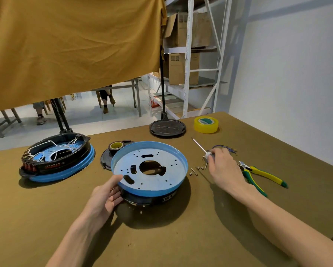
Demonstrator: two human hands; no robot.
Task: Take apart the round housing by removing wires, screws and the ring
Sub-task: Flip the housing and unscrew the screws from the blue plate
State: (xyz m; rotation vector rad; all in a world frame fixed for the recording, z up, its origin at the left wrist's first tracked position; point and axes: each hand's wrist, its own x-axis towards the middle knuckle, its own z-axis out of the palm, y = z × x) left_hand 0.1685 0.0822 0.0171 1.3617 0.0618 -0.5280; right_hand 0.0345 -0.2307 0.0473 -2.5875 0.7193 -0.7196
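Note:
A round housing [152, 182] sits at the table's middle, its blue metal plate with holes facing up over a black ring at the bottom. My left hand [107, 197] grips its near left edge, thumb on the blue rim. My right hand [222, 166] lies to the right and holds the handle of a screwdriver [199, 146], whose shaft points away to the back left. Several small loose screws [197, 169] lie between the housing and my right hand. A bundle of blue wires [226, 149] lies just behind that hand.
A second housing [57, 158] with wires inside sits at the left. Behind the middle one are a black lid [105, 160] and a black tape roll [116, 147]. A round black grille [167, 128], yellow tape [206, 124] and green-yellow pliers [262, 175] lie to the right.

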